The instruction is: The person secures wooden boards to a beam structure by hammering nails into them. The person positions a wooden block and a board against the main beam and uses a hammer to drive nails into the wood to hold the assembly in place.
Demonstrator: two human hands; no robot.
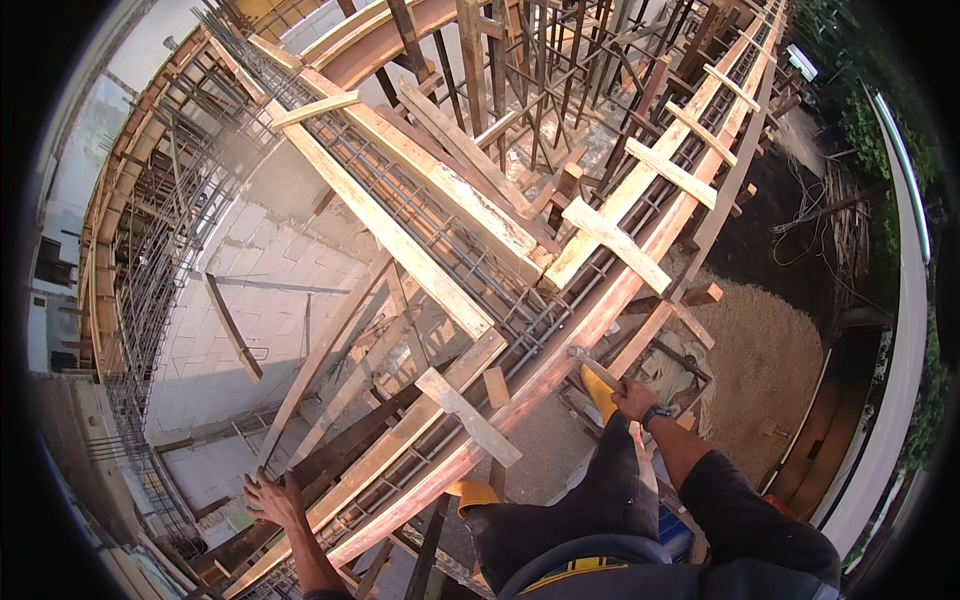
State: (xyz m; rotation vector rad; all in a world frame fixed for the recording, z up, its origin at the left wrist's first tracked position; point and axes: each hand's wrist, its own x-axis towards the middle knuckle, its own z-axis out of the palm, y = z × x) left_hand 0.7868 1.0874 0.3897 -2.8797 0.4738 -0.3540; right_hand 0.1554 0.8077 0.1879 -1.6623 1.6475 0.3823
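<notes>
My right hand (636, 400), with a watch on its wrist, is closed around a hammer (598, 371). The hammer's head lies close to the outer formwork board (540, 385), just above my yellow boot (597, 395). On the left, my left hand (273, 500) has its fingers spread beside the timber formwork, near the lower end of a slanting wooden prop (325, 360); whether it touches wood I cannot tell. Between the formwork boards run steel reinforcing bars (525, 335). A short wooden cross-piece (468, 417) bridges the boards between my hands.
Several wooden cleats (615, 245) span the beam forms. Below on the left stands a pale block wall (250, 300). Dense props (500, 80) rise at the far side. A gravel heap (765, 350) lies at lower level on the right. There are deep drops beside the boards.
</notes>
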